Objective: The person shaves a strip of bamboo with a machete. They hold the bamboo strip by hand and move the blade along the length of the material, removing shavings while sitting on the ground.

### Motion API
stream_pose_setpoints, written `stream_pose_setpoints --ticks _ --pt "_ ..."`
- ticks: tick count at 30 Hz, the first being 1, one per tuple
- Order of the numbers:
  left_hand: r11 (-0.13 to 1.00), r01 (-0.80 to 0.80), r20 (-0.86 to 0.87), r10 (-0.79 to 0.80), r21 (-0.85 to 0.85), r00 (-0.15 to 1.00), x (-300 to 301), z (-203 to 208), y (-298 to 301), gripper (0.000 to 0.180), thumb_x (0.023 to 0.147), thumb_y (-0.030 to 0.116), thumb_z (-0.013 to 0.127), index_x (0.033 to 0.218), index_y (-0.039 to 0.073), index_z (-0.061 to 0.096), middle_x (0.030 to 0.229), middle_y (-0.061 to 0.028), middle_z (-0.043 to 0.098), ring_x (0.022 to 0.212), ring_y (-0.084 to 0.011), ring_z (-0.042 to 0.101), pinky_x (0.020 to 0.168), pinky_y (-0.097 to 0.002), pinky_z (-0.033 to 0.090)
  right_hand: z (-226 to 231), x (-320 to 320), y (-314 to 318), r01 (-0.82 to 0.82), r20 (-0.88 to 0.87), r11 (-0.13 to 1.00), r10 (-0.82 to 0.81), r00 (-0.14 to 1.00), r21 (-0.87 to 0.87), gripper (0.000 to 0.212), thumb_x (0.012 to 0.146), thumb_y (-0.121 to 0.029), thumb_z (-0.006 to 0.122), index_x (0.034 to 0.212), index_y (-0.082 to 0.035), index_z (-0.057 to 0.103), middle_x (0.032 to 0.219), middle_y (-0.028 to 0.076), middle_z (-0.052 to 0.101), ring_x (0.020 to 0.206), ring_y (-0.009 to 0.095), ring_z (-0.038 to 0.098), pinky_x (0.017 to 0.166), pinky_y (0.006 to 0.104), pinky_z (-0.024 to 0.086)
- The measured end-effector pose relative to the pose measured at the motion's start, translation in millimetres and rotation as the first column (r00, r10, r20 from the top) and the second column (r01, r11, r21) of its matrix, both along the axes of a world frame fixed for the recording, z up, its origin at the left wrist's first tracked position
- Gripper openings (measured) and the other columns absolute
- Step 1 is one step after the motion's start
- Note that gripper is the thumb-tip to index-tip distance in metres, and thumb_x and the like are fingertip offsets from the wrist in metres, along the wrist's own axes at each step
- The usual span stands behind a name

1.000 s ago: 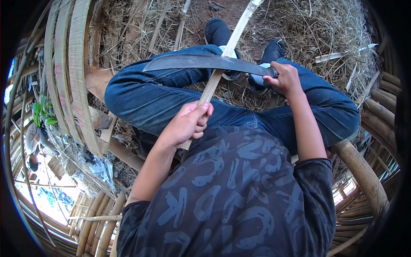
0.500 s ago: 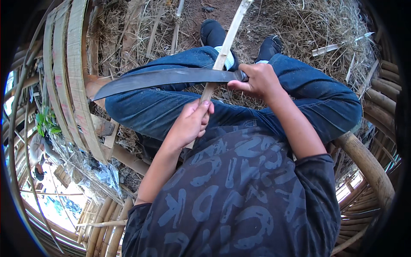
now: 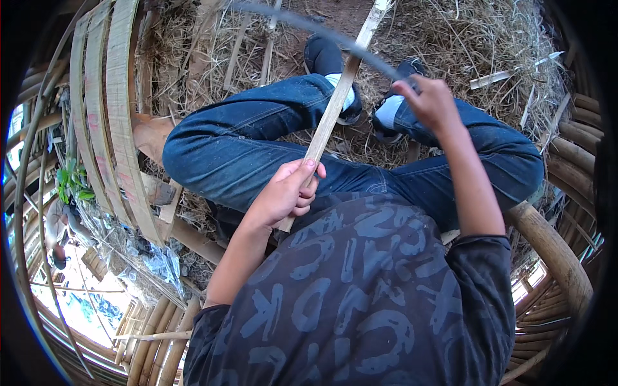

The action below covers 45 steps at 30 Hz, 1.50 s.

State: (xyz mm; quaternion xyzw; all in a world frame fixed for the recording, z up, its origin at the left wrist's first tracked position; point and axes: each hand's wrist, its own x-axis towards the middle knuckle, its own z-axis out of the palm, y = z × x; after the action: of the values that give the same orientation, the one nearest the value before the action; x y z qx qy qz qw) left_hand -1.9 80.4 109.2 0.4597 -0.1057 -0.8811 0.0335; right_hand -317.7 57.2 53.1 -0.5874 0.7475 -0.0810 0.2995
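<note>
Your left hand (image 3: pixel 283 196) is clenched around the near end of the bamboo strip (image 3: pixel 335 106), just above your lap; from that grip the strip's long axis runs up and away to the right, crossing over your left knee and past your shoes (image 3: pixel 331 64) toward the straw-covered ground (image 3: pixel 450 32). Your right hand (image 3: pixel 428 100) is closed on the handle of the long knife (image 3: pixel 315 29), held out beyond your right knee; the blade sweeps up and to the left from that fist, blurred, and crosses the strip near its far end, well away from your left-hand grip; whether edge and strip are touching there you cannot tell. Compared with half a second ago, the blade lay almost level across your thighs, close to the left hand; now it is raised and further out along the strip, while the left hand's hold on the strip looks unchanged.
</note>
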Motion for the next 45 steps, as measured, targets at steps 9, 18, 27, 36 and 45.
stream_pose_setpoints --ticks 9,18,27,36,45 --pt "1.000 0.004 0.075 -0.004 -0.007 0.997 -2 -11 6 0.032 0.101 0.037 0.039 0.092 0.008 0.048 0.059 0.0076 0.027 0.043 -0.0017 0.018 0.038 -0.0186 0.015 11 92 13 -0.473 0.180 0.876 0.483 0.857 -0.096 0.067 0.075 -0.070 0.058 0.071 -0.004 0.066 0.056 0.017 0.059 0.057 0.037 0.062 0.057 0.0443 0.051" --pt "1.000 -0.007 0.050 0.006 0.011 0.999 -4 -8 -1 0.033 0.102 0.036 0.038 0.091 0.007 0.049 0.059 0.0082 0.026 0.044 -0.0007 0.018 0.038 -0.0183 0.015 -46 40 23 -0.306 0.066 0.936 0.321 0.945 -0.174 0.062 0.074 -0.065 0.061 0.073 -0.003 0.059 0.060 0.021 0.056 0.063 0.043 0.058 0.056 0.0471 0.047" --pt "0.999 -0.035 0.041 0.034 0.006 0.999 1 -4 -9 0.033 0.102 0.033 0.037 0.096 0.004 0.050 0.060 0.0079 0.025 0.044 -0.0010 0.018 0.038 -0.0183 0.015 -65 -3 11 -0.352 -0.143 0.904 0.325 0.935 -0.244 0.068 0.073 -0.074 0.055 0.074 -0.006 0.061 0.062 0.018 0.061 0.065 0.040 0.062 0.057 0.0474 0.049" --pt "0.999 -0.037 0.060 0.038 -0.015 0.998 2 5 -14 0.035 0.102 0.032 0.037 0.099 0.000 0.051 0.061 0.0074 0.026 0.045 -0.0008 0.019 0.038 -0.0177 0.015 -57 -22 7 -0.353 -0.204 0.919 0.317 0.926 -0.176 0.072 0.072 -0.075 0.054 0.081 -0.005 0.064 0.065 0.017 0.063 0.069 0.037 0.064 0.061 0.0452 0.050" --pt "1.000 0.018 0.062 -0.017 -0.010 0.998 -11 9 -13 0.038 0.102 0.033 0.037 0.103 -0.003 0.051 0.059 0.0072 0.026 0.044 -0.0014 0.020 0.037 -0.0178 0.015 -7 63 3 -0.265 -0.049 0.929 0.261 0.964 -0.259 0.068 0.074 -0.073 0.056 0.070 -0.005 0.062 0.060 0.017 0.061 0.060 0.035 0.064 0.053 0.0440 0.050"
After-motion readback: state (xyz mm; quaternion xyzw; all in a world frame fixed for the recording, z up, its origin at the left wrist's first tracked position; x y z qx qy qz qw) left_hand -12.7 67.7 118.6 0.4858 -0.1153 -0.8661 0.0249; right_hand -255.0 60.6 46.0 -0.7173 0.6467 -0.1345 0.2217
